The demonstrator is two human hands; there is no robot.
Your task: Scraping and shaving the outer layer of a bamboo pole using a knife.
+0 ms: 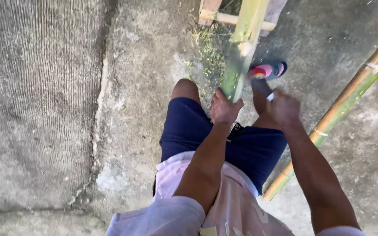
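Now left hand [224, 108] grips bamboo pole [240, 57], fully closed.

Where everything sits on the concrete

My left hand [224, 108] grips the near end of the bamboo pole [241, 48] running away before me. My right hand [283, 107] is just right of it. A second bamboo pole [342, 102] lies slantwise on the concrete floor [44, 109], farther right.

Motion-blurred right hand [283, 108], its tool indistinct; bamboo pole [241, 52] cut off above.
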